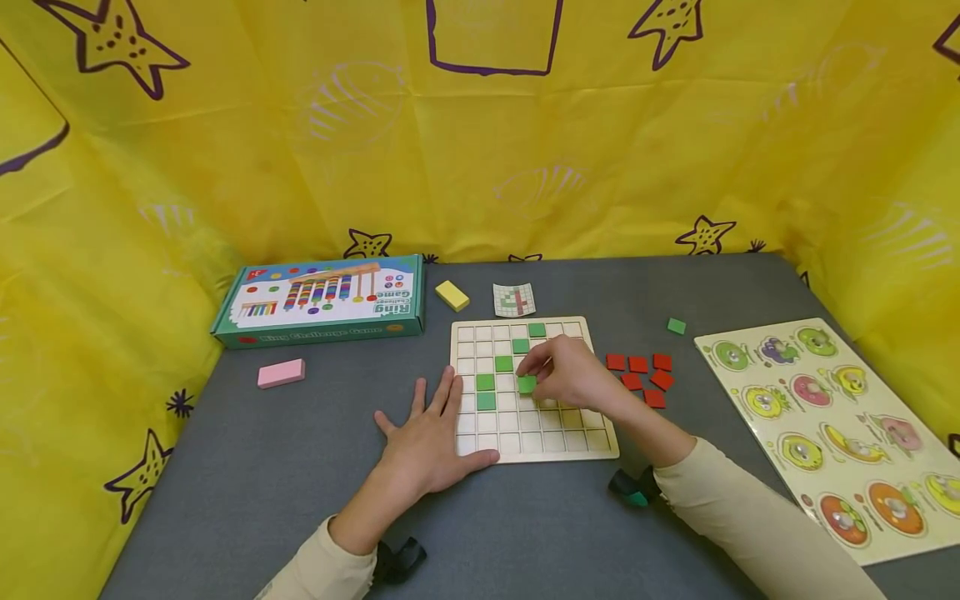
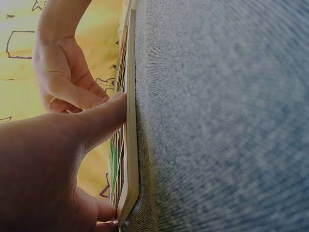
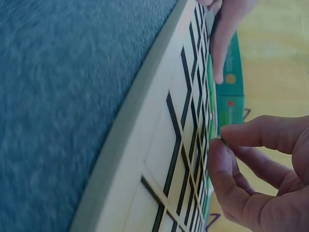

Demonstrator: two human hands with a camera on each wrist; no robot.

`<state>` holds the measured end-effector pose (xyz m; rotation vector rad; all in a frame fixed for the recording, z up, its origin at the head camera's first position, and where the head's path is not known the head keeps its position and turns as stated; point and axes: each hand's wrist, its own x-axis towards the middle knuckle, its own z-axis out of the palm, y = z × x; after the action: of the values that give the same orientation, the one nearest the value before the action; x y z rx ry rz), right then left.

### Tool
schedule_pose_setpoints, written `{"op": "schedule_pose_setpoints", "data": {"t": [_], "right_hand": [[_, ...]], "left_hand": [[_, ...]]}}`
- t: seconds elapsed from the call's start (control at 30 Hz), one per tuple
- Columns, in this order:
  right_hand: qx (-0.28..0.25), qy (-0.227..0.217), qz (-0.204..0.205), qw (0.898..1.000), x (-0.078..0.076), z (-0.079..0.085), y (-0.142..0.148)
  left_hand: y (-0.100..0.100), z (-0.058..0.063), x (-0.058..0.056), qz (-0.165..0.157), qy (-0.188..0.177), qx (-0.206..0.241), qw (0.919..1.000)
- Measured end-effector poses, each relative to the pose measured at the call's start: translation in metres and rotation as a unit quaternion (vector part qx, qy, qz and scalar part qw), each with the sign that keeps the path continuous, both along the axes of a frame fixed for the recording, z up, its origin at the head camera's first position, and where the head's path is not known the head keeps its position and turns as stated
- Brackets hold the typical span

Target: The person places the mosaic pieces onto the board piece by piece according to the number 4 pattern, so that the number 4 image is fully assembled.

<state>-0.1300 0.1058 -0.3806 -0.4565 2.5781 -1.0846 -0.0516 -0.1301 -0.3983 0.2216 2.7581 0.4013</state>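
Note:
A pale wooden grid board [image 1: 558, 446] lies on the grey table, several green square tiles [image 1: 486, 401] in its cells forming a slanting line. Spread along its left side, my left hand [image 1: 423, 450] rests with straight fingers at the edge and its thumb on the near rim. Over the middle of the grid, my right hand [image 1: 576, 377] pinches one green tile [image 1: 527, 384] between thumb and fingertips. From the right wrist view, that hand [image 3: 263, 169] hovers close over the board, the tile mostly hidden by the fingertips.
Several red tiles [image 1: 637, 364] lie right of the board, with a lone green tile [image 1: 677, 326] behind them. A small pattern card [image 1: 514, 300], yellow block [image 1: 452, 295], and game box [image 1: 322, 300] stand behind. A pink block [image 1: 281, 373] lies left, a fruit puzzle board [image 1: 772, 442] right.

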Motion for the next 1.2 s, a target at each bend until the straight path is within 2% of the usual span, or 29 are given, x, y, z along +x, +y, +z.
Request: {"op": "schedule_pose_setpoints", "data": {"t": [0.37,0.6,0.83,1.2], "right_hand": [[0.013,0.005,0.024,1.0,0.005,-0.001,-0.019],[0.028,-0.007,0.031,0.999,0.005,-0.003,-0.027],[0.043,0.003,0.043,0.998,0.005,-0.003,-0.032],[0.046,0.001,0.04,0.998,0.006,-0.002,-0.034]], "left_hand": [[0.0,0.001,0.0,-0.002,0.001,-0.001,1.0],[-0.001,0.002,0.0,-0.003,0.001,0.0,1.0],[-0.001,0.002,0.0,-0.004,0.004,0.002,1.0],[-0.001,0.002,0.0,-0.002,0.003,0.001,1.0]]}}
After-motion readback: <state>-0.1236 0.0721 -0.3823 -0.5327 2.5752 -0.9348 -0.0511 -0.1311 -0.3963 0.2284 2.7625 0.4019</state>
